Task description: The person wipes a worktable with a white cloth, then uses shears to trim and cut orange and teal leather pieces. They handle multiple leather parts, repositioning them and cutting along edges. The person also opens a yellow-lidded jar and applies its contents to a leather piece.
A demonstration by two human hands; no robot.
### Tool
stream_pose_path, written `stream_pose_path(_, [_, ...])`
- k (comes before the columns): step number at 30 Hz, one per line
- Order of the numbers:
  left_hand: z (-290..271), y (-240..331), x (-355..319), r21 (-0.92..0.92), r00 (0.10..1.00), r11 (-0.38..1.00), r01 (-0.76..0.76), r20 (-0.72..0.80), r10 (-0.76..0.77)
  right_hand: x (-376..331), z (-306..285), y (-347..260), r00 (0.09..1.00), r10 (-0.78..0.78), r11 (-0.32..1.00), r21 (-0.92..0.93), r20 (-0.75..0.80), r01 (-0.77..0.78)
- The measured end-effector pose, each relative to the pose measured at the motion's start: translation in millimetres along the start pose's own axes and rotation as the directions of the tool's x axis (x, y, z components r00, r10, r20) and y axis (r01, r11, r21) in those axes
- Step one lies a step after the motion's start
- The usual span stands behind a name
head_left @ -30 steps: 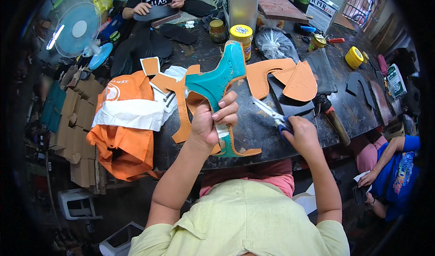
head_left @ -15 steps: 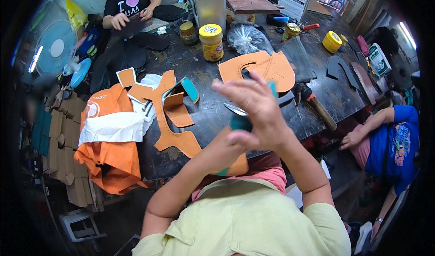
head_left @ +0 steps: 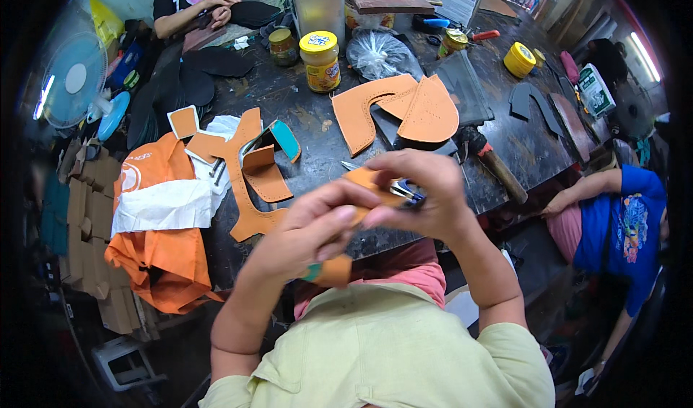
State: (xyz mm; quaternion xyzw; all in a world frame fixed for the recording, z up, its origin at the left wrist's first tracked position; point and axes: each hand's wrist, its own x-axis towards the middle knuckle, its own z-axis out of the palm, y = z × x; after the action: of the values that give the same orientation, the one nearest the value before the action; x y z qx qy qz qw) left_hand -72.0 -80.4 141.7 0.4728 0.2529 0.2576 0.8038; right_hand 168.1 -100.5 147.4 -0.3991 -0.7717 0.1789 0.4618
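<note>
In front of my chest, both hands hold a tan leather piece (head_left: 369, 197) with a teal lining. My left hand (head_left: 307, 227) is closed on its left part, and the lower end (head_left: 336, 272) hangs below that hand. My right hand (head_left: 433, 188) pinches the other end. Beside its fingers shows a small shiny metal and dark blue object (head_left: 408, 191), whose kind I cannot make out. A pointed silver blade tip (head_left: 349, 165) lies on the table just beyond my hands. To the left rests a cut leather piece (head_left: 245, 191) with rows of punched holes.
More tan leather pieces (head_left: 429, 112) and a hammer (head_left: 502, 173) lie on the dark table (head_left: 299, 105). A yellow-lidded jar (head_left: 320, 62) and a metal can (head_left: 317, 11) stand farther back. An orange bag (head_left: 170, 256) is at left. Other people sit across the table and at right.
My right hand has come down from its raised, spread pose and now grips the leather piece. The view has shifted slightly. The person across the table has brought their hands together.
</note>
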Motion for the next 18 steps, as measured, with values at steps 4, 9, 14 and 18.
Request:
stream_pose_path(4, [-2,71,-56,0.462,0.75,0.792,-0.399,-0.331,0.572,-19,-33,34,0.951,0.29,0.955,-0.024,-0.108,-0.294])
stream_pose_path(9, [-45,101,-49,0.836,0.408,0.436,-0.334,-0.288,0.866,-32,-45,79,0.889,0.45,0.87,-0.184,-0.088,-0.458])
stream_pose_path(14, [-126,46,62,0.966,0.666,0.237,-0.106,-0.108,0.738,-49,-41,87,0.894,0.446,0.864,-0.282,0.042,-0.418])
stream_pose_path(18, [-145,-16,91,0.992,0.768,0.075,0.105,-0.128,0.627,-68,-17,77,0.888,0.383,0.872,-0.417,0.253,-0.257])
